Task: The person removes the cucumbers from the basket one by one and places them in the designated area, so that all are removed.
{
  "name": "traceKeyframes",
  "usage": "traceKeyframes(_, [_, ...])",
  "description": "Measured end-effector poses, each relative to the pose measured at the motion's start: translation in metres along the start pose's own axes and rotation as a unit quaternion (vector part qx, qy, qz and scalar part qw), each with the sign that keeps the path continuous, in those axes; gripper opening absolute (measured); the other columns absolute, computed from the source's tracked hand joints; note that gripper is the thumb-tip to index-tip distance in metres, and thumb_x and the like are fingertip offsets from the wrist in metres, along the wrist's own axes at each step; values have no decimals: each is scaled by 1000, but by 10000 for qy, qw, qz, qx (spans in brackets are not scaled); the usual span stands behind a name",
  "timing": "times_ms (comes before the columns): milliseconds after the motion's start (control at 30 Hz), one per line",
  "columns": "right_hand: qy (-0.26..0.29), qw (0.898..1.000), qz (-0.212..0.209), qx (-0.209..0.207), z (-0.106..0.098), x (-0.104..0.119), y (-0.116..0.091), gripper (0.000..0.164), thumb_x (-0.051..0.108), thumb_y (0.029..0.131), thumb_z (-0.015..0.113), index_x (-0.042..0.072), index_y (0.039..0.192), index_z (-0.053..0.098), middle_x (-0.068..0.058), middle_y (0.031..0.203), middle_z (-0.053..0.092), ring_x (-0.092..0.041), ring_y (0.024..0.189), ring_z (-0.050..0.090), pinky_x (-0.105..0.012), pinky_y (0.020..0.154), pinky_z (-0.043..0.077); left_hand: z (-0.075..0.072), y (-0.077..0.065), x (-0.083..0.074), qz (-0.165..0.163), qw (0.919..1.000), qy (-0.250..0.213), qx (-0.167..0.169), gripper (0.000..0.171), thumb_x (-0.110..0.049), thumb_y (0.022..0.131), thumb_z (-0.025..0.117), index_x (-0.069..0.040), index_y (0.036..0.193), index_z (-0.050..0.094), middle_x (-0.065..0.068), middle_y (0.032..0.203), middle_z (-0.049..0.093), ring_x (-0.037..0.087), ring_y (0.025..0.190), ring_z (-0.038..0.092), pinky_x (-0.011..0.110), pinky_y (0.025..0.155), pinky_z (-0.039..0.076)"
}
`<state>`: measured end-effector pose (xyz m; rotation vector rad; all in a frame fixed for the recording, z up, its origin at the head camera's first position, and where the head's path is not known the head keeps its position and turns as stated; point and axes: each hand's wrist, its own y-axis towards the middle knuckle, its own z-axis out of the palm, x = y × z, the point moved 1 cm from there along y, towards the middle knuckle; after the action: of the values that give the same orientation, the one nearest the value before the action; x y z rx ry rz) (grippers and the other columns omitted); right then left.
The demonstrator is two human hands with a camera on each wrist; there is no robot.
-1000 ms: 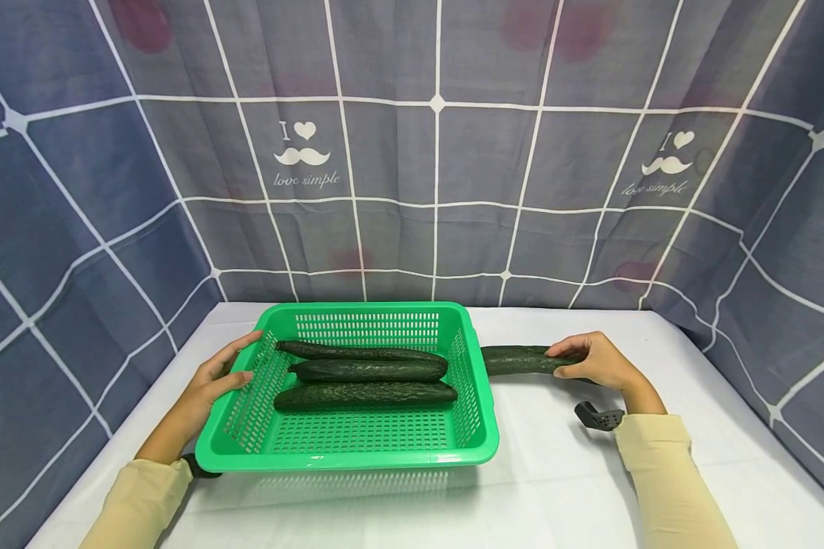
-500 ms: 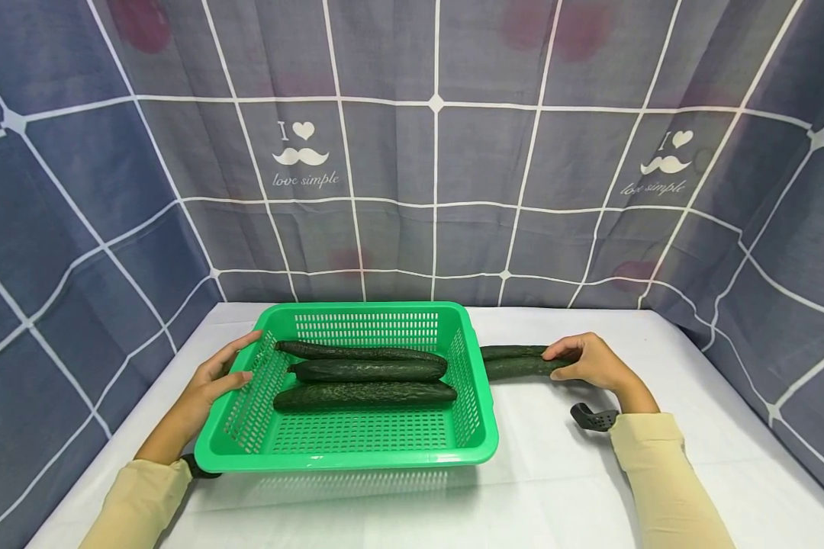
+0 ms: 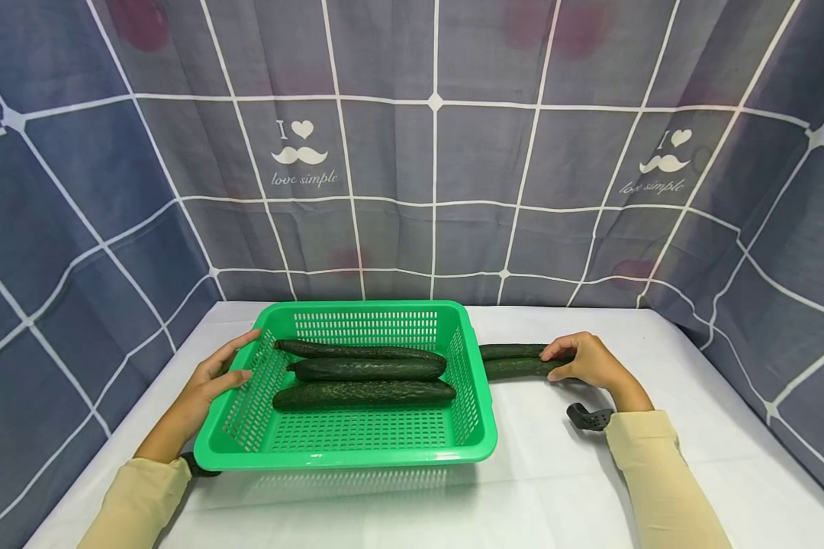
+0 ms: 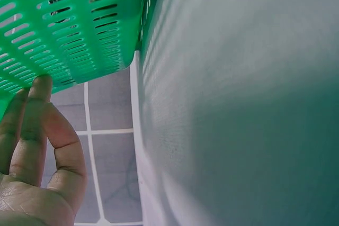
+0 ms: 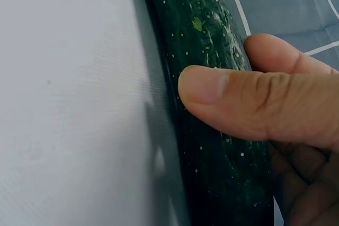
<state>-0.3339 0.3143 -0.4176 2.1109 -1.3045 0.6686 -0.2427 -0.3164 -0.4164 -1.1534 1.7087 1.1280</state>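
Reference point: the green basket (image 3: 346, 460). White cloth (image 3: 542, 480) extends in front of the basket and well out to its right, so the widest room for moving lies on that side; behind the basket a narrow strip of cloth meets the grey gridded curtain (image 3: 391, 191), which also flanks it at left and, farther off, at right. My left hand (image 3: 202, 385) grips the basket's left rim, thumb hooked over the top, other fingers against the slotted outer wall. To the basket's right, two cucumbers lie side by side, pointing away from it: the farther cucumber (image 3: 511, 351) and the nearer cucumber (image 3: 518, 370). Their left ends pass out of sight behind the basket's right rim; whether they touch its wall I cannot tell. My right hand (image 3: 590, 362) pinches the nearer one, thumb across its front side, a finger at its back; contact with the farther one not determinable. A black wrist mount (image 3: 588, 417) sits by my right sleeve (image 3: 659, 473). Basket contents: three cucumbers (image 3: 364, 394), laid lengthwise from left to right, right ends near the right wall, slotted floor showing between the front one and the front wall.
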Motion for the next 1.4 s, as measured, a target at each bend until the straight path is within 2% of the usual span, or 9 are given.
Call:
traceKeyframes(233, [116, 9998, 29, 132, 0, 3, -1, 27, -4, 76, 93, -2, 100, 83, -13, 104, 81, 4, 93, 67, -18, 84, 52, 0, -1, -1, 57, 10000, 38, 7, 67, -5, 107, 56, -20, 170, 39, -3, 176, 23, 54, 162, -4, 57, 124, 17])
traceKeyframes(367, [343, 9992, -19, 195, -1, 3, -1, 24, -4, 81, 90, -5, 104, 82, -17, 106, 80, 2, 92, 69, -19, 83, 54, 0, -2, -1, 27, 10000, 87, 0, 67, -6, 107, 56, -20, 170, 39, -1, 177, 22, 54, 162, -3, 46, 119, 24])
traceKeyframes(467, [551, 9982, -58, 216, -2, 4, -1, 25, -4, 84, 88, -7, 108, 81, -20, 108, 79, 0, 92, 70, -21, 83, 56, 0, -1, -1, -13, 9999, 100, -7, 67, -6, 107, 57, -21, 170, 39, 2, 178, 21, 54, 162, -3, 55, 121, 23])
traceKeyframes(600, [755, 9969, -47, 227, -4, 6, -1, 26, -5, 87, 85, -10, 112, 79, -23, 107, 79, -1, 89, 71, -21, 80, 57, 0, -1, -1, -26, 10000, 5, -16, 68, -6, 106, 58, -20, 170, 39, 9, 179, 17, 54, 162, -5, 79, 119, 11])
traceKeyframes(700, [895, 9958, -58, 201, -4, 7, -1, 24, -7, 89, 82, -13, 112, 77, -25, 106, 78, -2, 87, 71, -21, 78, 57, 0, -1, -2, -27, 10000, -42, -26, 68, -5, 106, 58, -19, 170, 40, 11, 179, 16, 55, 161, -6, 83, 116, 7])
traceKeyframes(900, [1129, 9930, -233, 237, -4, 13, -2, 25, -8, 91, 79, -16, 114, 75, -23, 106, 78, -2, 87, 71, -19, 78, 58, 1, -1, -3, -34, 10000, -20, -22, 68, -5, 106, 58, -18, 170, 39, 9, 179, 18, 55, 162, -5, 83, 116, 9])
traceKeyframes(1167, [1230, 9896, -603, 442, -4, 27, 2, 27, -7, 94, 77, -18, 118, 72, -22, 112, 78, -3, 93, 74, -20, 81, 58, 1, -1, -4, -39, 10000, -20, -18, 68, -6, 106, 58, -18, 170, 39, 16, 179, 14, 55, 162, -6, 83, 117, 8])
traceKeyframes(1300, [1311, 9864, -835, 531, -5, 36, 4, 28, -10, 93, 76, -20, 118, 70, -22, 110, 78, -4, 94, 75, -21, 81, 59, 1, -1, -4, -53, 10000, -12, -17, 68, -5, 106, 58, -19, 170, 39, 11, 180, 15, 55, 162, -5, 80, 118, 10])
traceKeyframes(1400, [1406, 9827, -1020, 641, -5, 45, 6, 28, -12, 93, 75, -21, 119, 68, -17, 108, 80, -6, 95, 76, -23, 81, 60, 1, -1, -4, -33, 10000, -50, -13, 68, -5, 106, 57, -19, 170, 39, 5, 179, 18, 55, 161, -6, 81, 117, 8])
